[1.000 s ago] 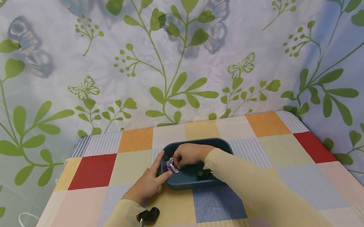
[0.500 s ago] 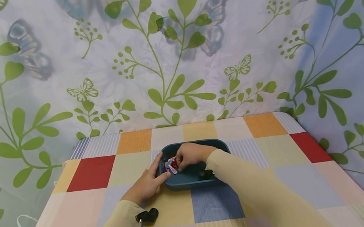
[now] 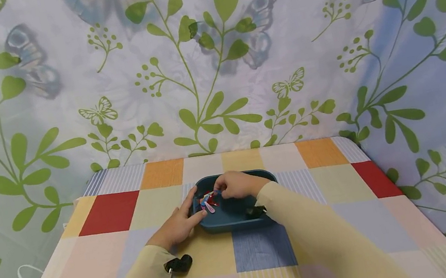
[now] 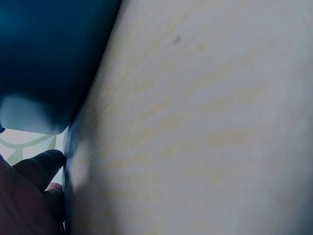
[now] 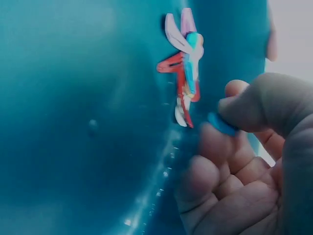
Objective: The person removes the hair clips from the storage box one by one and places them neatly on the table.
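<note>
The head view is bright and evenly lit. Both wrist views are dimmer, with glare streaking the tray (image 5: 102, 152) and blur softening the cloth (image 4: 190, 127).

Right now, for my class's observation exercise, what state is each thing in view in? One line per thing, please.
Patchwork tablecloth: spread flat.
Tray: upright, uncovered.
Multicoloured clips: overlapping in the tray; whether each is snapped shut, I cannot tell.
Small blue piece: held apart from the clips.
Right hand: pinching the small blue piece.
Left hand: fingers extended, at the tray's left end.
Leafy curtain: hanging.
</note>
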`<state>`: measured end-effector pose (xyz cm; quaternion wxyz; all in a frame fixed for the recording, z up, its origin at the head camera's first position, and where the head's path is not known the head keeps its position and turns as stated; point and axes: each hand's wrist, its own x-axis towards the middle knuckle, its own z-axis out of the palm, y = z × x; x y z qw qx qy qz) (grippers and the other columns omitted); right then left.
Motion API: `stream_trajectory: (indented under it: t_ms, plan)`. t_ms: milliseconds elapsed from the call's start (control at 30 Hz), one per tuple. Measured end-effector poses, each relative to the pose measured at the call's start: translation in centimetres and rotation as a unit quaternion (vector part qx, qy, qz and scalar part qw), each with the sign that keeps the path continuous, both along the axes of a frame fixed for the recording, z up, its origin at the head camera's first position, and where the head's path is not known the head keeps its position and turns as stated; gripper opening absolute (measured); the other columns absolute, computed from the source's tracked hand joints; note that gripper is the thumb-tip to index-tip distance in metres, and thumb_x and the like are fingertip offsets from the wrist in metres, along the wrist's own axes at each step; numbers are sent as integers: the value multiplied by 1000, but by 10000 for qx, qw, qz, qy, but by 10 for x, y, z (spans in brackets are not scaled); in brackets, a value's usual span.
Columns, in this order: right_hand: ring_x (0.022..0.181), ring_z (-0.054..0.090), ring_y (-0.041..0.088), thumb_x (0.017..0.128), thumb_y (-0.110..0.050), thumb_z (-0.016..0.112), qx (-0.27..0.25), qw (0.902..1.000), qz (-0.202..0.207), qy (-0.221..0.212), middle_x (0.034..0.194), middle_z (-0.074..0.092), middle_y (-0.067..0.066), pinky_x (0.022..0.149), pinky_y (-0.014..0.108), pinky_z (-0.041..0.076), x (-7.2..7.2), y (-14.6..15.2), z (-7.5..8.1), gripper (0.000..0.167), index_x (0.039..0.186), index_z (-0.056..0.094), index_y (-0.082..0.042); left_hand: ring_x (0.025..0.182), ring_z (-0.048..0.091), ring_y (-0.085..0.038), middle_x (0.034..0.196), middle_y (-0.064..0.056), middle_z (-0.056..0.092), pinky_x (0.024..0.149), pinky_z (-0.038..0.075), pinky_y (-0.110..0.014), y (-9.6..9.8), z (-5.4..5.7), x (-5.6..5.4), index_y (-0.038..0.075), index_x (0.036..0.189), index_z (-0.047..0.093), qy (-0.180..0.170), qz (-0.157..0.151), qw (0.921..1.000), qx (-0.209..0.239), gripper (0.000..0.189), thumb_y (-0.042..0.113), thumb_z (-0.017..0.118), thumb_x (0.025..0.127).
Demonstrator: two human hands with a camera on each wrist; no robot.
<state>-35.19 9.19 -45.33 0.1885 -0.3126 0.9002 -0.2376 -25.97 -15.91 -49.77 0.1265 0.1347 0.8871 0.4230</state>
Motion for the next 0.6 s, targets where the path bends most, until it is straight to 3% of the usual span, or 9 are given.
stream_trajectory:
  t_ms: [100, 267, 433, 533, 600]
  plan:
    - [77, 58, 11, 99, -9, 65, -156, 9998, 32, 121, 98, 76, -1, 72, 25, 49, 2, 5, 6, 26, 121, 78, -11, 159, 8, -57, 177, -6, 22, 128, 0, -71, 0, 1, 1, 44, 169, 8, -87, 49, 9999, -33, 81, 48, 57, 106]
    - [64, 53, 9, 100, -13, 60, -365, 9990, -57, 258, 99, 81, -2, 63, 24, 43, 5, 16, 15, 34, 130, 77, -15, 158, 5, -61, 177, -7, 20, 126, 3, -74, 1, 1, 1, 45, 169, 8, -125, 103, 9998, -131, 80, 51, 56, 105]
    - [54, 44, 10, 103, -16, 57, -713, 9963, -411, 257, 94, 77, 13, 58, 25, 41, 10, 29, 24, 34, 132, 76, -16, 157, 7, -62, 175, -11, 24, 125, 6, -76, 2, -1, 1, 44, 169, 9, -111, 120, 9997, -159, 81, 51, 58, 105]
    - [69, 56, 6, 106, -20, 58, -911, 9930, -680, 313, 107, 78, 14, 69, 24, 49, 13, 36, 29, 31, 132, 76, -17, 157, 6, -62, 175, -14, 25, 126, 6, -75, 2, 0, 1, 43, 169, 10, -118, 142, 9997, -128, 81, 49, 59, 105]
    - [77, 60, 12, 108, -22, 57, -1045, 9907, -849, 220, 115, 77, 13, 76, 28, 52, 16, 42, 32, 31, 133, 76, -17, 157, 5, -61, 174, -15, 25, 126, 5, -74, 2, -1, 1, 42, 169, 10, -124, 144, 9998, -118, 81, 49, 59, 105]
